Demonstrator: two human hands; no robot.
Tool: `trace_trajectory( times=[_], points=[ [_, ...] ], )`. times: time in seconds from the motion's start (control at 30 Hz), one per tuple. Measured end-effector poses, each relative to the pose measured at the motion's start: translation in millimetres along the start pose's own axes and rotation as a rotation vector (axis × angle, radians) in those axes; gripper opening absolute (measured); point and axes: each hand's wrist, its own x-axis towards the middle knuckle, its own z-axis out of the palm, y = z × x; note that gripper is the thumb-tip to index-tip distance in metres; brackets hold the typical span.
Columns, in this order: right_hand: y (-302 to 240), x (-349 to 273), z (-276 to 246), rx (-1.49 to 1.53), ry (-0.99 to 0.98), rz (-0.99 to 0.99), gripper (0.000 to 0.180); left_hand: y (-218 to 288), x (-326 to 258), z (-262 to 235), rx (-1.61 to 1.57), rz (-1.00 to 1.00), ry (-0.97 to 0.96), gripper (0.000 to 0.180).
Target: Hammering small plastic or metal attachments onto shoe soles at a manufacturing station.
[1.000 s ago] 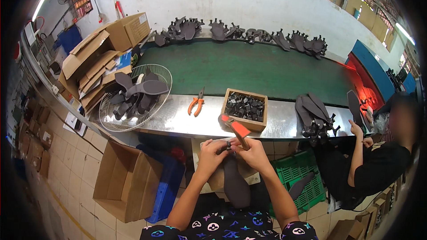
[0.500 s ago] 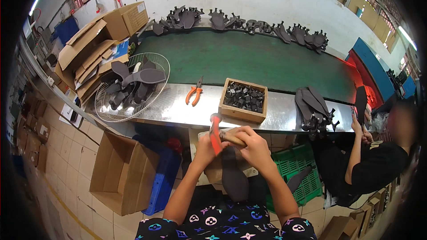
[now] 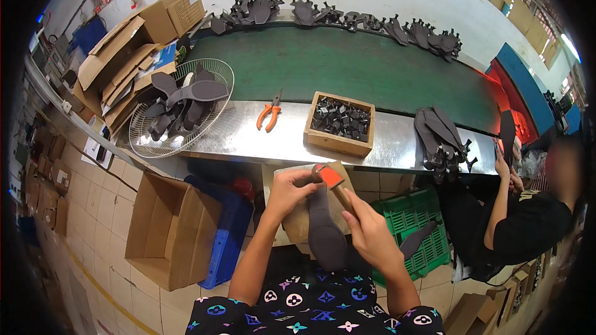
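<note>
A dark grey shoe sole (image 3: 326,239) lies lengthwise before me, its broad end toward my body. My left hand (image 3: 287,193) is closed around its narrow far end, over a pale work block (image 3: 293,231). In my right hand (image 3: 375,236) is a hammer (image 3: 331,177) with a red head and a wooden handle. Its head hangs just beside my left fingers, above the sole's far end. Whether the head touches anything there, I cannot tell.
On the metal ledge are a wooden box (image 3: 310,139) of small black pieces, orange-handled pliers (image 3: 270,113), a wire basket (image 3: 181,151) and several soles (image 3: 433,133). A green conveyor (image 3: 323,65) lies beyond. Cartons (image 3: 162,236) and a green crate (image 3: 416,214) flank me. A person (image 3: 528,229) sits right, holding a sole.
My right hand has moved right and toward me, and the hammer has turned, its head shifting right and up. My left hand stays at the sole's far end. The view has tilted slightly.
</note>
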Motion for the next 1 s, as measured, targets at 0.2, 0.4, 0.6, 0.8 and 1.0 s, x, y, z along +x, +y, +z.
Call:
trace_trajectory(
  times=[0.2,0.4,0.6,0.8,1.0],
  points=[
    [-30.9,2.9,-12.3,0.13,0.229,-0.189,0.043,-3.4,-6.2,-3.8,0.417,0.088,-0.056,0.101],
    [-30.8,14.5,-9.3,0.011,0.16,-0.194,0.047,-5.6,-9.2,-10.4,0.713,0.079,-0.131,0.119],
    [-13.8,0.7,-0.8,-0.032,0.007,0.064,0.037,-13.5,-10.1,-8.3,0.807,0.188,-0.123,0.068],
    [2.3,4.8,-8.2,0.078,0.123,-0.062,0.048,9.3,-17.9,-11.6,0.649,0.368,-0.086,0.033],
    [36.4,22.4,13.2,-0.332,-0.066,-0.176,0.044,86.2,-86.6,-9.3,-0.033,0.101,-0.46,0.022]
  ],
)
